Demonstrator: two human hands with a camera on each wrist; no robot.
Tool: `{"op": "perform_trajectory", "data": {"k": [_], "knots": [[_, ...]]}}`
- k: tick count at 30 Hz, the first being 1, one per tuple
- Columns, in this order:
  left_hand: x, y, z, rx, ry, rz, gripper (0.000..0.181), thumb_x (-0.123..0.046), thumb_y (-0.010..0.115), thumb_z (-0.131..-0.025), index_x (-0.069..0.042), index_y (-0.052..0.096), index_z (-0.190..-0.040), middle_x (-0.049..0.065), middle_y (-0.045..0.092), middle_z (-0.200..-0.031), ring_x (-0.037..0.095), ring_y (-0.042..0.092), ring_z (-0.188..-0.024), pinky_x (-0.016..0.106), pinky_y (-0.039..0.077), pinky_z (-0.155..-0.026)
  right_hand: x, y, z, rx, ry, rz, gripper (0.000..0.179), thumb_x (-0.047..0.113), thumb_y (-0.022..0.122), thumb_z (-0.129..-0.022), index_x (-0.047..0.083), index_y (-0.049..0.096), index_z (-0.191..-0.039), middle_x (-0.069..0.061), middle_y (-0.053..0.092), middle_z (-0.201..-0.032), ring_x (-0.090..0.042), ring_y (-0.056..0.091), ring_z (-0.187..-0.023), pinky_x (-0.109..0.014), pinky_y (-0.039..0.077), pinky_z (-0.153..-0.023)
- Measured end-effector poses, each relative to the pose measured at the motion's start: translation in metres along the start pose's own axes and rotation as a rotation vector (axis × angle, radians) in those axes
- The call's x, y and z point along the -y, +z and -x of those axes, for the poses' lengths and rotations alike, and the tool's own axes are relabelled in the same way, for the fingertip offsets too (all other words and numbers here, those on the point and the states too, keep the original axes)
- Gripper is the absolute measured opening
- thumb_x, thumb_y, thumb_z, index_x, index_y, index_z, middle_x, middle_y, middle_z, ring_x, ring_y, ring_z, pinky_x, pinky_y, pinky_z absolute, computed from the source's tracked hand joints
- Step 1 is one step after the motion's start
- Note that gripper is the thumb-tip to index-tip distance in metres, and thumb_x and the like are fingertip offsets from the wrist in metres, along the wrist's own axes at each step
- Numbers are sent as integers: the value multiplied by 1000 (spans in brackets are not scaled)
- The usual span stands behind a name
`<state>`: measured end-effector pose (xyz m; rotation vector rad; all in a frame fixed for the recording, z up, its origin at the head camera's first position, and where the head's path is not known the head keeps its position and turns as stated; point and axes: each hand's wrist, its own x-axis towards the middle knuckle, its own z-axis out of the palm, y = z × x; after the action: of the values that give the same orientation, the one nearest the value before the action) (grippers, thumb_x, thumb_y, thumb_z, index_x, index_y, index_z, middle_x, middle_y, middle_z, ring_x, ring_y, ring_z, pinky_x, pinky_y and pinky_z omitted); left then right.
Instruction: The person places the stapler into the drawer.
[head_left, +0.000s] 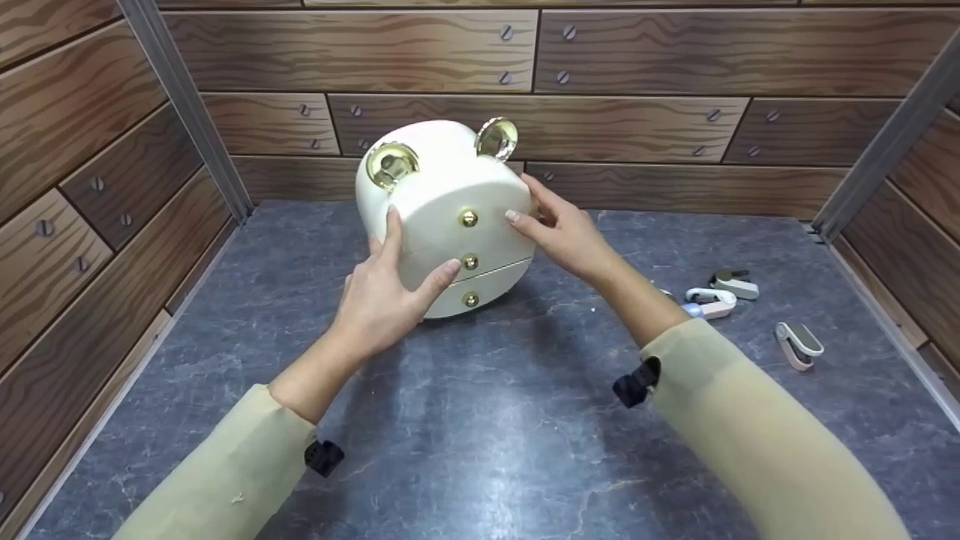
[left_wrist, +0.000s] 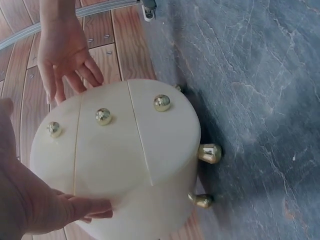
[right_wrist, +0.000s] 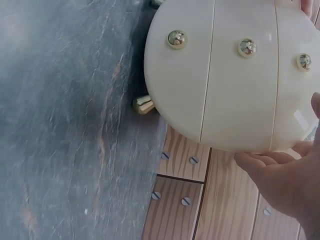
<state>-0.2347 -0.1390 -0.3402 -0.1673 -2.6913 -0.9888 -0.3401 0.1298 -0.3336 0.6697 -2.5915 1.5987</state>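
Note:
A cream-coloured drawer box with a rounded body stands between my two hands. Down its front runs a row of round gold knobs, with seams between the drawers. Two gold ears stick up from the top. Its left side is held by my left hand, thumb across the front. My right hand grips the upper right side, thumb on the front edge. Short gold feet show underneath in the left wrist view; whether they all touch the table cannot be told.
Several small hinged clip-like things lie on the right of the marbled table, among them a white and pink one and a dark-topped one. Wood-patterned walls enclose the back and sides.

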Motion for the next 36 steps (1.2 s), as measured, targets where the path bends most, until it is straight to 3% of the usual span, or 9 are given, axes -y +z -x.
{"op": "perform_trajectory", "data": {"k": [11,21,30,36], "knots": [[-3,7,-13,78,41,16,117,-86,54,-90,-19,6,-173,33,30,-166,51,47,-143,64,38,-116,-4,-17,26,-52,23,54,79,41,68,-104,16,30,-169,-19,51,-158,-32,56,-141,-45,51,-110],[-10,13,-23,131,89,31,111,-82,56,-92,-22,9,-173,37,30,-162,54,38,-148,68,35,-116,-4,-28,51,-104,15,128,79,41,67,-105,15,30,-169,-23,55,-153,-35,61,-134,-49,52,-108],[-15,22,-32,169,132,59,110,-82,55,-92,-25,7,-173,35,29,-165,51,45,-144,66,37,-116,-1,-35,72,-150,38,152,79,42,67,-105,16,29,-170,-25,62,-144,-34,64,-130,-50,52,-107],[-20,26,-34,172,164,74,107,-78,57,-94,-24,8,-173,33,34,-164,49,54,-137,62,42,-113,2,-38,83,-163,67,156,82,45,66,-105,17,26,-170,-26,57,-149,-35,62,-133,-50,52,-108]]}}
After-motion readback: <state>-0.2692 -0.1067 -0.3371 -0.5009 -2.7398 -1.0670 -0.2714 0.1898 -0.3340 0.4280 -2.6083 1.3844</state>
